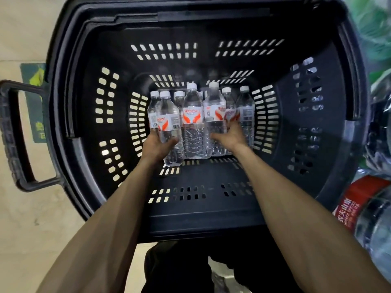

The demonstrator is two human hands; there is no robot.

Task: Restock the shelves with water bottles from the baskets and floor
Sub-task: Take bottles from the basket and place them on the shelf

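Observation:
A deep black plastic basket (88, 106) fills the view, seen from above. At its bottom stand several clear water bottles with white caps and orange-and-white labels. My left hand (157, 145) grips the bottle at the left front (169, 121), thumb across its lower body. My right hand (229, 136) reaches between the bottles on the right, its fingers curled round one (214, 111) from behind. Two more bottles (192, 115) stand between my hands. Both forearms reach down into the basket.
The basket's handle (12, 132) sticks out at the left over a pale floor with a green sticker (35, 81). Large wrapped water bottles with a red label (359, 199) lie at the right edge. Green packaging shows at the top right.

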